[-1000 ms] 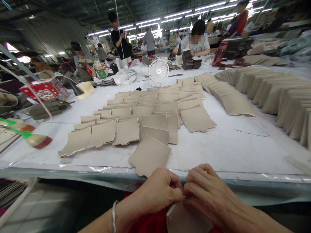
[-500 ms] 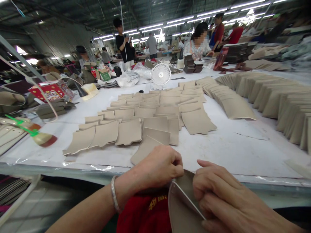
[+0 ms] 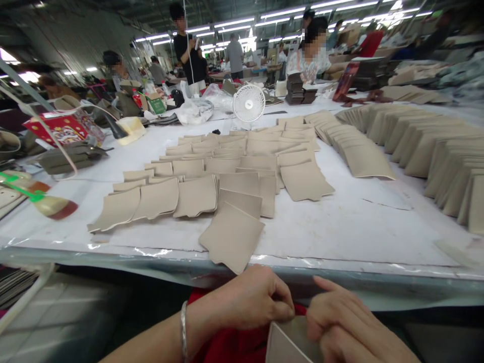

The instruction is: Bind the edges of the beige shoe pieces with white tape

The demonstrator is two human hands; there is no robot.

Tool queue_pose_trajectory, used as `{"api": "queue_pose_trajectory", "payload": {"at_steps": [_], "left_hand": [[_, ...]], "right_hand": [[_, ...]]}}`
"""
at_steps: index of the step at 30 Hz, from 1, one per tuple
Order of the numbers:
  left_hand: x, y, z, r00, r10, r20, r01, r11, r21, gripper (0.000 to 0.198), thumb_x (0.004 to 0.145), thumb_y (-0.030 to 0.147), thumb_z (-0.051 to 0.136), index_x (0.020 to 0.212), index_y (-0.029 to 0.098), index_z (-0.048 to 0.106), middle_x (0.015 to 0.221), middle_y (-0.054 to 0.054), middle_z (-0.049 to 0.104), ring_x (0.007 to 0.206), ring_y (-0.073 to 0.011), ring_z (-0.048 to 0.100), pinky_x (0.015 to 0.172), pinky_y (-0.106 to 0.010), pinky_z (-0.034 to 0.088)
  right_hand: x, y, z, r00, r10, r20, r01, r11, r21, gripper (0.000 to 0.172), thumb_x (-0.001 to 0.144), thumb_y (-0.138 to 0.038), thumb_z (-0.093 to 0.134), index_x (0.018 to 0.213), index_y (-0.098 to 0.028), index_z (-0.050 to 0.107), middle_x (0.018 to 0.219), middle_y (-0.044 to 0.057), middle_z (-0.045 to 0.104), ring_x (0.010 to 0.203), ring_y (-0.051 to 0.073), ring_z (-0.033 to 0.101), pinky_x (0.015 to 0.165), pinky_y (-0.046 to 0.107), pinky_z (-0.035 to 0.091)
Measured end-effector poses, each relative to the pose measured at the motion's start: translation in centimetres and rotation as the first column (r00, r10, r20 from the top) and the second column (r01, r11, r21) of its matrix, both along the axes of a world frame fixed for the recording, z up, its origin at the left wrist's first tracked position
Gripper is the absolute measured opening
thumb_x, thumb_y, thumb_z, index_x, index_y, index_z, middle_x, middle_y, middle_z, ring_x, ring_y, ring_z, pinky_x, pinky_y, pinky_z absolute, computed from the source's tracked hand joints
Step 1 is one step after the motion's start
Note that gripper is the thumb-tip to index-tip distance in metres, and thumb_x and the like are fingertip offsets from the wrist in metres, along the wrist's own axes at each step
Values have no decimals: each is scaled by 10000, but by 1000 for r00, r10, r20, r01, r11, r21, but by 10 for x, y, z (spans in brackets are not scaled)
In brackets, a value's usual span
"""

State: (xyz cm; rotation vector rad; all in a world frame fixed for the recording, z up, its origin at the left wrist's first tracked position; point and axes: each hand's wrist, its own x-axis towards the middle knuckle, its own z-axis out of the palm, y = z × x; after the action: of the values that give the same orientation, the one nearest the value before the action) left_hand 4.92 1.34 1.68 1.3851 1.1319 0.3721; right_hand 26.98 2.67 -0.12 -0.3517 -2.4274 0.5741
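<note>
Over my lap, below the table's front edge, my left hand is closed in a pinch at the top corner of a folded beige leather-like panel. A silvery bangle circles that wrist. My right hand grips the panel's right side with bent fingers, its thumb or a finger sticking up. The panel's lower part runs out of the picture. Just beyond my hands a loose beige panel lies at the table edge, its corner slightly overhanging. Rows of similar overlapping panels spread behind it.
Standing beige panels fan along the right of the white-covered table. A white fan stands at the back. Green-tipped bottles and a red box lie left. Several people are farther off, one seated opposite.
Both hands and the held panel have dropped lower, away from the table edge, uncovering more of the loose panel. The camera view has also shifted slightly.
</note>
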Motion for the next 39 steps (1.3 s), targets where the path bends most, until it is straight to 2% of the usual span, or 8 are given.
{"api": "queue_pose_trajectory", "payload": {"at_steps": [3, 6, 11, 14, 17, 26, 32, 39], "left_hand": [[-6, -5, -2, 988, 22, 150, -17, 999, -38, 246, 860, 313, 566, 695, 144, 633, 623, 56, 476, 615, -82, 406, 571, -203, 324], [-16, -15, 3, 993, 63, 104, -61, 998, -24, 406, 957, 402, 440, 756, 125, 659, 689, 17, 547, 683, -112, 481, 648, -223, 381], [-22, -34, 11, 998, 40, -54, -47, 991, -129, 151, 779, 311, 701, 820, 166, 704, 676, 58, 526, 653, -94, 455, 542, -198, 300], [-19, -38, 13, 989, 102, -103, -114, 985, -128, 84, 767, 227, 648, 770, 167, 707, 632, 66, 495, 620, -80, 438, 522, -191, 283], [-16, -39, 13, 991, 100, -91, -105, 993, -54, 109, 783, 198, 603, 738, 167, 698, 638, 68, 500, 645, -77, 456, 557, -185, 301], [-12, -40, 7, 993, 121, -17, -121, 992, -26, 163, 731, 131, 546, 708, 166, 703, 619, 57, 505, 637, -87, 472, 585, -187, 314], [-3, -36, 12, 991, 133, 2, -133, 991, 7, 210, 760, 135, 567, 829, 172, 761, 759, 28, 661, 762, -127, 596, 680, -201, 386], [3, -32, 6, 993, 114, -40, -107, 984, 143, 206, 765, 98, 578, 824, 158, 767, 766, -1, 690, 742, -127, 619, 667, -205, 395]], "right_hand": [[-6, 0, -1, 997, -73, 37, 74, 997, -36, 136, 901, -131, 454, 856, -254, 492, 917, 12, 663, 828, 182, 652, 977, 353, 533], [-10, -6, 1, 972, -89, 216, 126, 979, -162, 206, 895, -101, 453, 1004, -240, 557, 994, 38, 675, 896, 197, 651, 832, 316, 576], [-9, -13, 2, 924, -65, 378, 197, 926, -322, 241, 942, -106, 411, 1051, -226, 589, 1020, 55, 673, 957, 230, 642, 833, 371, 563], [-10, -11, 3, 893, -49, 448, 232, 903, -362, 203, 962, -130, 405, 1002, -227, 579, 987, 56, 665, 925, 240, 635, 789, 380, 557], [-14, -9, 7, 863, -23, 504, 225, 912, -344, 207, 981, -143, 382, 930, -223, 566, 930, 60, 655, 868, 253, 623, 750, 401, 548], [-14, -12, 5, 848, -55, 528, 250, 919, -306, 199, 992, -147, 397, 874, -229, 534, 887, 45, 619, 836, 238, 584, 736, 363, 505], [-14, -6, 17, 898, -3, 439, 161, 933, -323, 243, 1018, -167, 362, 843, -226, 519, 885, 47, 617, 830, 224, 576, 770, 354, 491], [-12, 3, 31, 886, -21, 463, 276, 826, -491, 127, 912, -102, 552, 924, -228, 561, 933, -6, 650, 885, 187, 611, 774, 295, 492]]}}
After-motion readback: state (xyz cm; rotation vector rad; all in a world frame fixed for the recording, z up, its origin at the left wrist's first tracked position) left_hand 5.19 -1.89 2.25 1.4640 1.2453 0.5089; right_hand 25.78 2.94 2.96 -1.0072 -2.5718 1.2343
